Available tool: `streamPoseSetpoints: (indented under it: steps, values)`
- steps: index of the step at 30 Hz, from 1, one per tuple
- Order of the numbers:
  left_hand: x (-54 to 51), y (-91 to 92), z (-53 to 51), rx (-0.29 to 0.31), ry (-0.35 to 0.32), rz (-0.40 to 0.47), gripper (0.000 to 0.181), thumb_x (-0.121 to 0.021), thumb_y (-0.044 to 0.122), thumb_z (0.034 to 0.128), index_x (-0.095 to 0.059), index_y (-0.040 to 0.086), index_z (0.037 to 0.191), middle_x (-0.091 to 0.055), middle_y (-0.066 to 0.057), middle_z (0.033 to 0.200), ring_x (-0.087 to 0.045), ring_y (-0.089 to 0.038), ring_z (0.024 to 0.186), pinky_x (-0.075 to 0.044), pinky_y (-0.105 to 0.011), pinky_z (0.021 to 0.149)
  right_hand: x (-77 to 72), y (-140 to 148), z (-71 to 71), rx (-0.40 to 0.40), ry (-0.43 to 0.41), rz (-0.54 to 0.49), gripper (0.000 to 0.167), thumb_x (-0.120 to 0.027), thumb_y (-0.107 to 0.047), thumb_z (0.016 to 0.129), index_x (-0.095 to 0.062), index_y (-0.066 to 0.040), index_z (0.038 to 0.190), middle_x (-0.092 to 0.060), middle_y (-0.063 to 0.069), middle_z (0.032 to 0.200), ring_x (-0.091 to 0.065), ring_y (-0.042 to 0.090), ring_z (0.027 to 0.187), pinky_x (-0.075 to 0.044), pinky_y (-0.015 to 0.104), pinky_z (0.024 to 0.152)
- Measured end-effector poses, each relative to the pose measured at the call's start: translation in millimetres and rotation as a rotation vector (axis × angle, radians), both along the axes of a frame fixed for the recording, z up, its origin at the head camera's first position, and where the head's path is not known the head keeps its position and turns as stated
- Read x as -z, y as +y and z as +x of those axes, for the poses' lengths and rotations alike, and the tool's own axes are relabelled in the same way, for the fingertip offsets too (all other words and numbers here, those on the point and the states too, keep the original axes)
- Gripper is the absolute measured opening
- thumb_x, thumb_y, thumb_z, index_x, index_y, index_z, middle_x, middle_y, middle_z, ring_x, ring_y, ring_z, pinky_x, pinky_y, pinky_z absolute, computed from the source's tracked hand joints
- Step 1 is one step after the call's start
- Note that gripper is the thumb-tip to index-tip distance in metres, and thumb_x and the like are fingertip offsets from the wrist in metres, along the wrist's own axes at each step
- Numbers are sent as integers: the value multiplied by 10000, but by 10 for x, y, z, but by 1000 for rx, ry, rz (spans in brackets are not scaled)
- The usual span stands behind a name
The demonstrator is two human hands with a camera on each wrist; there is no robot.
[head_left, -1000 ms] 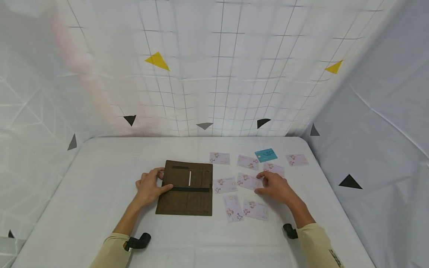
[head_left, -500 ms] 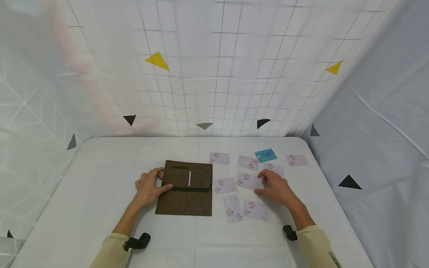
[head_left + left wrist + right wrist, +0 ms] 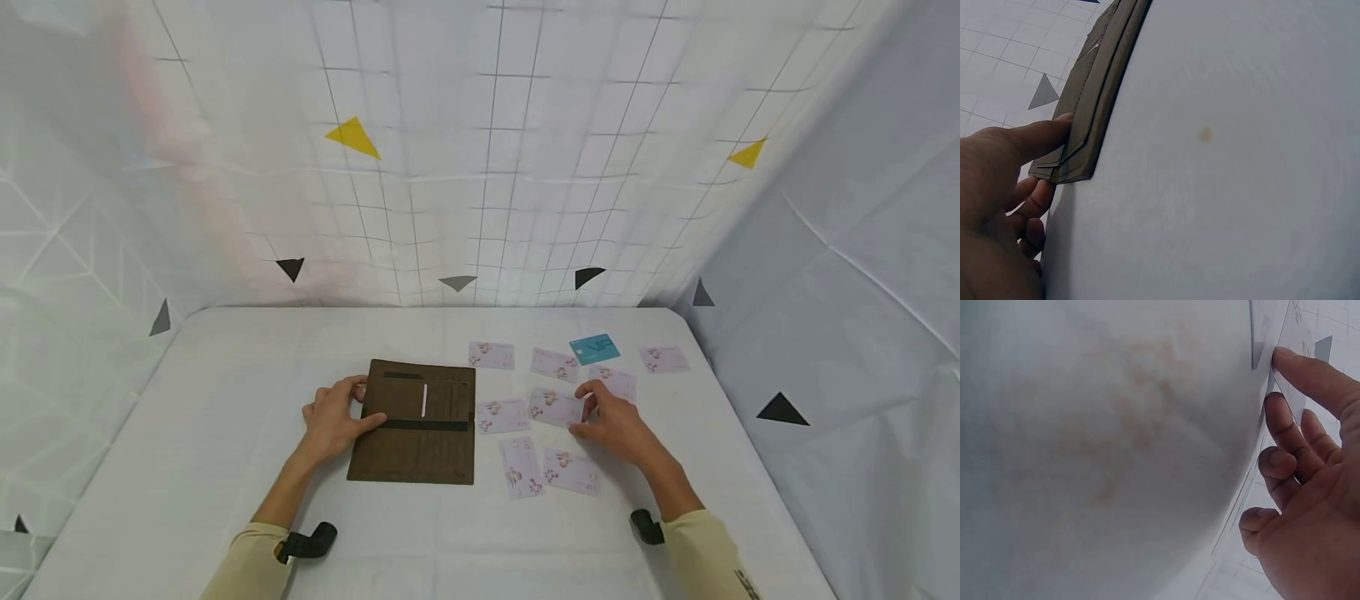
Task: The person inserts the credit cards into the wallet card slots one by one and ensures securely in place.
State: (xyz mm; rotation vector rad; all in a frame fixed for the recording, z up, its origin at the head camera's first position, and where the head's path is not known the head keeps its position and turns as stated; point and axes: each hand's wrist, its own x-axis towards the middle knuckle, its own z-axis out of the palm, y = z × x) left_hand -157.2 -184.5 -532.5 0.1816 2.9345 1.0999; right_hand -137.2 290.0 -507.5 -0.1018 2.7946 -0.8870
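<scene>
An open brown wallet (image 3: pixel 412 454) lies on the table, a white card edge (image 3: pixel 425 400) showing in one slot. The left hand (image 3: pixel 332 423) grips its left side, thumb on top and fingers behind, also seen in the left wrist view, where the hand (image 3: pixel 997 187) holds the wallet's (image 3: pixel 1079 119) edge. The right hand (image 3: pixel 615 423) has thumb and fingertips at the right edge of a pale pink printed card (image 3: pixel 555 407). In the right wrist view, a card (image 3: pixel 1291 394) stands tilted between the thumb and fingers of the right hand (image 3: pixel 1316 469).
Several similar pink cards, such as one at the back (image 3: pixel 491 355), one at the front (image 3: pixel 572 471) and one at the far right (image 3: pixel 664 359), lie on the white table (image 3: pixel 225 400). A blue VIP card (image 3: pixel 595 349) lies at the back. Fabric walls stand behind and at both sides.
The right hand has shifted very slightly, and the right edge of the card at its fingertips has moved a little to the left. The left hand and wallet look unchanged.
</scene>
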Motion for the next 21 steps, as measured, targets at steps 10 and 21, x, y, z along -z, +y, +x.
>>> streamPoseSetpoints:
  steps: [10, 21]
  values:
    - [-5, 0, 3, -2, -10, 2, 777, -836, 375, 820, -487, 61, 1439, -588, -51, 1103, -432, -336, 1082, -215, -540, 865, -30, -3, 37, 7, -17, -81, 545, -803, -213, 863, -502, -121, 1308, -582, 30, 993, -544, 202, 870, -436, 344, 736]
    - [-6, 5, 3, 2, -7, 13, 773, -832, 362, 822, -483, 48, 1436, -580, -54, 1089, -420, -336, 1069, -203, -550, 864, -20, -2, 15, 2, -20, -77, 634, -817, -201, 844, -514, -86, 1389, -595, 19, 997, -543, 193, 901, -441, 339, 746]
